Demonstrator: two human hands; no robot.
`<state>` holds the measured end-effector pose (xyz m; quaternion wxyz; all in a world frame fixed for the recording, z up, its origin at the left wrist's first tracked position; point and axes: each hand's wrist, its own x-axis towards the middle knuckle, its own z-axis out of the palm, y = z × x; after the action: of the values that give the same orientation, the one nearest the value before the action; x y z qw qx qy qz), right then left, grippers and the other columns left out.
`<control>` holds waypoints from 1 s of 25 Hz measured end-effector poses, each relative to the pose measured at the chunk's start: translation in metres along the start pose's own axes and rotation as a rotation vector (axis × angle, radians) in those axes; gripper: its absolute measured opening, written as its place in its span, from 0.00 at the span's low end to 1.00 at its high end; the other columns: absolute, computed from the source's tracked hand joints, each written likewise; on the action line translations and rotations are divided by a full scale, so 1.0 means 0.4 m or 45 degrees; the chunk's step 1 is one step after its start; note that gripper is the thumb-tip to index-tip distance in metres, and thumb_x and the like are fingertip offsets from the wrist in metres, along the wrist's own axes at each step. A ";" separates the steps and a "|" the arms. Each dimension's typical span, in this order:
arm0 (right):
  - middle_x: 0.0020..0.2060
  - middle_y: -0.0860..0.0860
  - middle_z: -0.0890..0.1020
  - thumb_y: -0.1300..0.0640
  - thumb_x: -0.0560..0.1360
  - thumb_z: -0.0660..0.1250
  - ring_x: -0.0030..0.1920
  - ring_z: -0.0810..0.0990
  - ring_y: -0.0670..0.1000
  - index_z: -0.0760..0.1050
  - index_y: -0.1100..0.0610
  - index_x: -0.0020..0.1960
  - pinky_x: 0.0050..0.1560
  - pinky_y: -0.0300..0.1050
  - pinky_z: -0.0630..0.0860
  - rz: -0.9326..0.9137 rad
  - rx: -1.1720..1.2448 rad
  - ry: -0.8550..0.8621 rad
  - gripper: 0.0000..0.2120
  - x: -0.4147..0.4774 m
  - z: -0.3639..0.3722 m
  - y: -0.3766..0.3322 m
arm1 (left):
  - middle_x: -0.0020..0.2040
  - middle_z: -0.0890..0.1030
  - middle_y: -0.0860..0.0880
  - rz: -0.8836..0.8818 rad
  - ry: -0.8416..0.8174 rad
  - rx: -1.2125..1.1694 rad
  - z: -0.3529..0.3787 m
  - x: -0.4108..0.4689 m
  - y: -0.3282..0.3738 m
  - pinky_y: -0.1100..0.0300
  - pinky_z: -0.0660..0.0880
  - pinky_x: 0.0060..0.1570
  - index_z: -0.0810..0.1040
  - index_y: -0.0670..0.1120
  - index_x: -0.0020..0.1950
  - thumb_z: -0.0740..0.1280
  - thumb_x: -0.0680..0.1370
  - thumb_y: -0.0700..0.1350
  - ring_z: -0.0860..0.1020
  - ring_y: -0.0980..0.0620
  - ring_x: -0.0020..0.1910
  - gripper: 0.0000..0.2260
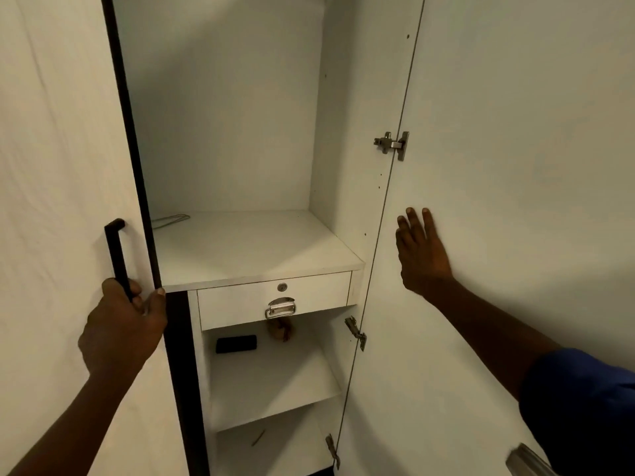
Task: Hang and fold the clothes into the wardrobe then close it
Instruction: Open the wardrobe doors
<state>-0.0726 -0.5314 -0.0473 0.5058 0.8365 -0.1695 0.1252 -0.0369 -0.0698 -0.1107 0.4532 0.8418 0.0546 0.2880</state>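
Note:
A white wardrobe (240, 249) stands with its right door (481, 166) swung wide. My left hand (123, 321) grips the lower end of the black bar handle (117, 255) on the left door (58, 166), thumb on the door's dark edge. My right hand (422, 252) lies flat, fingers spread, against the inner face of the right door. A thin wire hanger (170, 220) lies at the back left of the upper compartment's floor. No clothes are in view.
Under the upper compartment is a locked-type drawer (275, 300) with a metal pull (280, 307). The shelf below holds a black flat object (236, 344) and a brown lump (280, 331). Metal hinges (393, 144) line the right door. A metal bar (525, 462) shows at bottom right.

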 end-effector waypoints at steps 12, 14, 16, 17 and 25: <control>0.81 0.63 0.42 0.38 0.81 0.52 0.80 0.36 0.68 0.47 0.57 0.83 0.76 0.70 0.37 -0.177 0.165 0.316 0.38 0.069 0.152 0.052 | 0.41 0.79 0.46 -0.074 0.120 0.061 -0.059 -0.087 0.025 0.49 0.70 0.42 0.70 0.45 0.54 0.70 0.80 0.55 0.76 0.42 0.42 0.16; 0.81 0.63 0.41 0.37 0.81 0.51 0.79 0.35 0.68 0.46 0.57 0.83 0.76 0.70 0.37 -0.176 0.146 0.306 0.38 0.070 0.150 0.050 | 0.41 0.79 0.46 -0.083 0.123 0.047 -0.074 -0.101 0.027 0.49 0.70 0.42 0.70 0.46 0.54 0.70 0.80 0.55 0.77 0.41 0.42 0.16; 0.81 0.63 0.40 0.37 0.81 0.51 0.79 0.34 0.68 0.45 0.56 0.83 0.76 0.70 0.36 -0.168 0.157 0.294 0.38 0.064 0.145 0.050 | 0.40 0.78 0.46 -0.096 0.134 0.029 -0.095 -0.118 0.026 0.49 0.71 0.43 0.70 0.46 0.54 0.70 0.80 0.56 0.78 0.41 0.42 0.15; 0.81 0.63 0.40 0.37 0.81 0.51 0.79 0.34 0.68 0.46 0.56 0.83 0.76 0.71 0.36 -0.150 0.168 0.276 0.38 0.060 0.141 0.048 | 0.40 0.78 0.47 -0.100 0.144 0.020 -0.103 -0.126 0.024 0.48 0.72 0.43 0.71 0.47 0.54 0.70 0.80 0.56 0.77 0.42 0.42 0.15; 0.82 0.57 0.52 0.37 0.77 0.59 0.81 0.43 0.63 0.60 0.49 0.79 0.77 0.67 0.45 -0.325 0.998 0.051 0.34 0.017 -0.110 -0.192 | 0.36 0.77 0.51 -0.234 0.421 0.005 -0.200 -0.210 -0.006 0.53 0.70 0.44 0.71 0.49 0.49 0.73 0.76 0.60 0.77 0.45 0.39 0.18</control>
<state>-0.0367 -0.4604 -0.0863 0.1635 0.9776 0.0063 0.1327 -0.1489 -0.0396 -0.1153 0.4610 0.7753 0.2054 0.3798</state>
